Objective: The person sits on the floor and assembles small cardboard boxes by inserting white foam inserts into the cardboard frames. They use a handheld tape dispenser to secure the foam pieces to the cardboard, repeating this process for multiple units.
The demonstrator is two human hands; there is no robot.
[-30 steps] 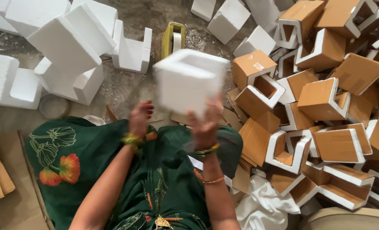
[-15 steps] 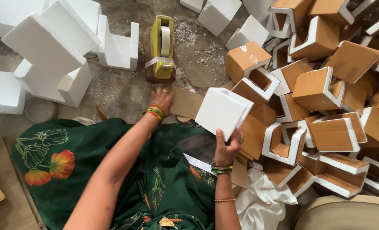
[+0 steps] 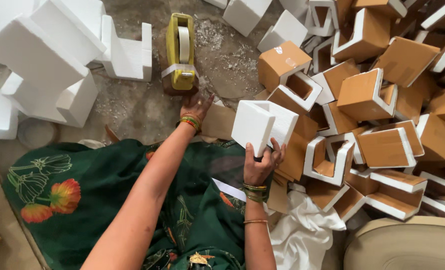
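- Fingers of the right hand point(image 3: 260, 165) are clamped on the lower edge of a white foam block point(image 3: 262, 126), thumb on the near left face, the others wrapped round its right side.
- Foam block stands above those fingers, tilted, its open hollow facing up and to the right.
- Just right of the right fingertips lies a heap of foam corner pieces faced with brown cardboard point(image 3: 382, 95), several showing white rims.
- Left hand point(image 3: 195, 107) stretches forward with fingers spread apart, flat on a brown cardboard sheet point(image 3: 220, 121) on the floor; whether they grip it I cannot tell.
- Directly beyond the left fingertips, nearly touching, sits a yellow tape dispenser point(image 3: 180, 52) with a roll of pale tape in it.
- Far left of the left fingers stand large plain white foam shapes point(image 3: 47, 60), stacked loosely.
- Below both wrists, which wear bangles, spreads a dark green cloth with flower print point(image 3: 82, 200) over the lap.
- White crumpled cloth point(image 3: 302, 235) lies below and right of the right wrist.
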